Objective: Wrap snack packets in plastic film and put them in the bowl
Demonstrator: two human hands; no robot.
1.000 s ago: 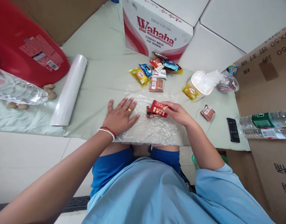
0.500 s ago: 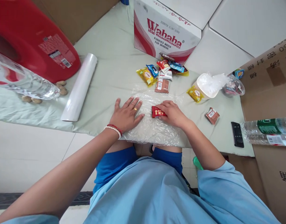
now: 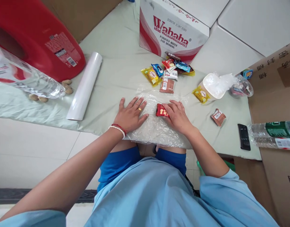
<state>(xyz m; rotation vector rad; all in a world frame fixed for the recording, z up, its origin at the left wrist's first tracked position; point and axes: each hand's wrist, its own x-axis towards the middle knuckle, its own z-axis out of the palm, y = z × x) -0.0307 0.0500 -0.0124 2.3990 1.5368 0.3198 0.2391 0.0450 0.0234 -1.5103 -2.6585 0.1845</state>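
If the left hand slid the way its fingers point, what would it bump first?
Probably the yellow snack packet; the left hand has only plastic film before it, though depth is unclear.

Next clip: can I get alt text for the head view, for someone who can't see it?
A person's left hand lies flat on a crinkled clear plastic sheet at the table edge, while the right hand rests on a red snack packet on that sheet. Beyond lie a pile of snack packets, a white film roll and a Wahaha box.
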